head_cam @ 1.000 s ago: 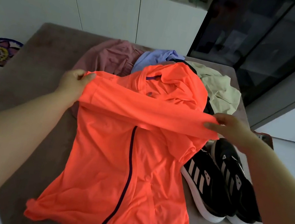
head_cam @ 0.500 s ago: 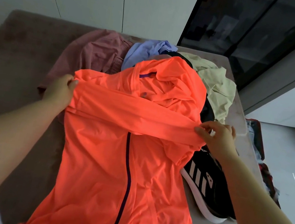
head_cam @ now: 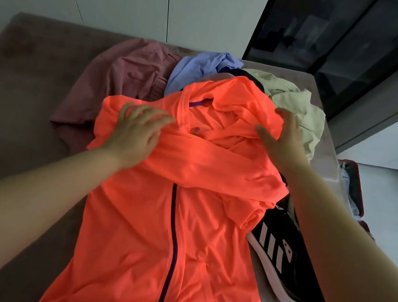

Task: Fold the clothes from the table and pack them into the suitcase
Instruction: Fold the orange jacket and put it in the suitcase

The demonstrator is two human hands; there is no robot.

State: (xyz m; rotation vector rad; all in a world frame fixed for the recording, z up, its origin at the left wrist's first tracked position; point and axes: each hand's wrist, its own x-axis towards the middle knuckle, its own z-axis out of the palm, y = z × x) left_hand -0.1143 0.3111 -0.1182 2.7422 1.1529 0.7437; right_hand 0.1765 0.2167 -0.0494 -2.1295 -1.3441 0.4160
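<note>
Left grip (head_cam: pixel 137 132) presses flat, fingers spread, on the jacket (head_cam: pixel 153 222); right grip (head_cam: pixel 285 137) spread on its hood; shoe (head_cam: pixel 281 253) half-hidden.

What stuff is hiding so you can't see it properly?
All in the head view:
- Suitcase: only a corner shows past the table; its inside is hidden.
- Shoe: one end is under the jacket; a second shoe cannot be made out.
- Black garment: only a sliver shows behind the jacket's hood.
- Jacket hem: cut off by the bottom edge.
</note>
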